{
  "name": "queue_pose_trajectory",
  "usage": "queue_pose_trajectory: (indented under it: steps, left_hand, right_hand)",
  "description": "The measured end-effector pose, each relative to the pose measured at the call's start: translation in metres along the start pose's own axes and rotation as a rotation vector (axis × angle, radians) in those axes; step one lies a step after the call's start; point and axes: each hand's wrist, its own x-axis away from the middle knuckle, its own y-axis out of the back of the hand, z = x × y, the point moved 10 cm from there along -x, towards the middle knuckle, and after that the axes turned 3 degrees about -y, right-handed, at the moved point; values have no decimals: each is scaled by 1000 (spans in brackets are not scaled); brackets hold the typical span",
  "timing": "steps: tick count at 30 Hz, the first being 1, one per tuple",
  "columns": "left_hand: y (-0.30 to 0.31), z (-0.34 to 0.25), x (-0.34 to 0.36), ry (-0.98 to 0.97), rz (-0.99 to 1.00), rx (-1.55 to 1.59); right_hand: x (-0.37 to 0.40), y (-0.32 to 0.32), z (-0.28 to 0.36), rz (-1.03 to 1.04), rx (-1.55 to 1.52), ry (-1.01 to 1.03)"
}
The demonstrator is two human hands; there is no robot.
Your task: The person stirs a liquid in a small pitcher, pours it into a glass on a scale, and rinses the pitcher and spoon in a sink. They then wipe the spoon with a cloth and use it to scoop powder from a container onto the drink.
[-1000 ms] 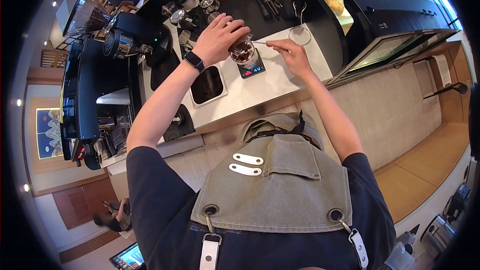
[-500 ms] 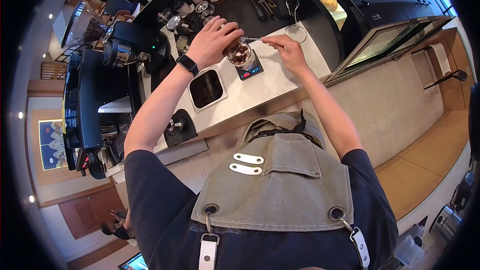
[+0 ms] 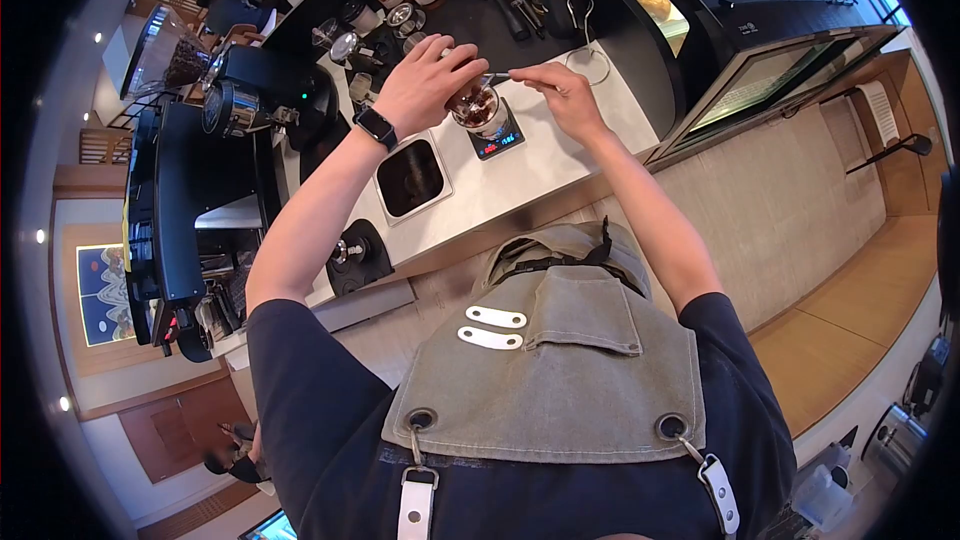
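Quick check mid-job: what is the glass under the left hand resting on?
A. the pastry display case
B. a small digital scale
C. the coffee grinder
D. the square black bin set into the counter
B: the glass, gripped by the left hand, sits on the small scale with a lit readout, while the right hand holds a spoon at its rim.

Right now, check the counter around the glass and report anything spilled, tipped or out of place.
Nothing stands out. The glass sits on the scale, gripped by the left hand; the right hand holds a thin metal utensil at its rim. No spill shows on the counter around them.
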Motion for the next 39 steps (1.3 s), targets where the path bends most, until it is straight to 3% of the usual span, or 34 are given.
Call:
queue_pose_trajectory:
  steps: [9,15,20,30,34,37,39]
  left_hand:
    - [-1,3,5,10,5,-4]
    - [0,-3,1,-1,20,15]
    - [0,1,2,3,2,9]
    - [-1,-3,-1,-12,-11,-13]
    - [2,3,3,25,-37,12]
    - [4,5,5,49,0,7]
    - [1,4,4,39,-3,22]
  right_hand:
    - [39,15,-26,12,-8,-139]
    - [11,-3,-2,7,1,-3]
    - [46,8,-32,9,-29,-140]
    - [14,-6,-4,-16,-48,-18]
    - [43,-1,-29,-15,-118,-152]
    - [45,9,-19,-47,-69,-133]
    - [34,3,12,-17,-14,-4]
